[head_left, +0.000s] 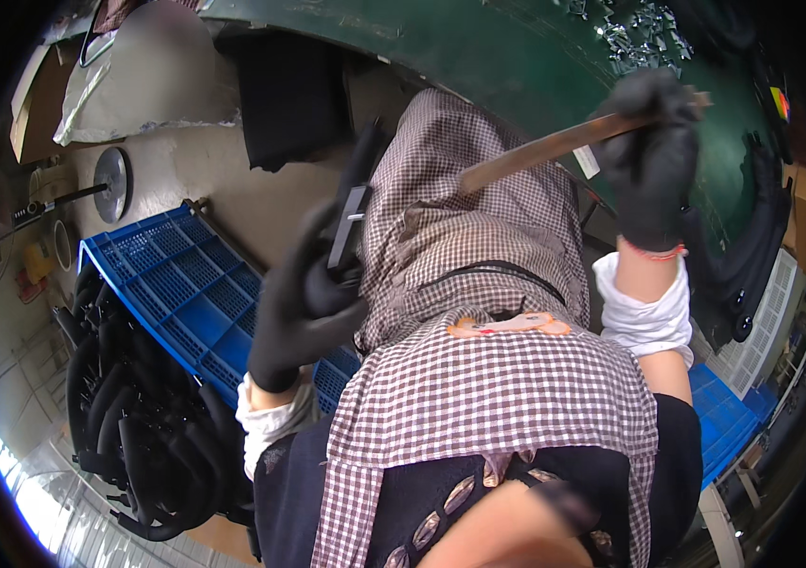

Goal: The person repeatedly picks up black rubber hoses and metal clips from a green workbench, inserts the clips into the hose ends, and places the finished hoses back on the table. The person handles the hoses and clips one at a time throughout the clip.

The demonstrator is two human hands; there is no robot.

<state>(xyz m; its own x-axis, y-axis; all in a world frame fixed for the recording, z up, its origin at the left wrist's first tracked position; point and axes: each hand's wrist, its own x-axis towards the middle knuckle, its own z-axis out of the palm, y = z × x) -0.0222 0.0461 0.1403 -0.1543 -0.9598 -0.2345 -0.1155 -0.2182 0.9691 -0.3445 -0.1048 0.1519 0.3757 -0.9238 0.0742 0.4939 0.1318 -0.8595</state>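
Note:
My left hand (pixel 304 308), in a black glove, grips a long black bar (pixel 365 156) beside my lap. A flat grey metal piece (pixel 348 227) lies along the bar by my fingers. My right hand (pixel 649 156), gloved in black too, is raised over the green table and closed round a flat wooden stick (pixel 555 151). The stick slants down to the left, its far end over the checked apron (pixel 488 232) on my lap. A short bit of it sticks out on the other side of my fist.
Small shiny metal pieces (pixel 635 38) lie heaped on the green table (pixel 479 43). Curved black tubes (pixel 753 218) rest at its right side. To my left stand a blue plastic crate (pixel 171 284) and a pile of black tubes (pixel 138 426). A black box-like object (pixel 291 99) is ahead.

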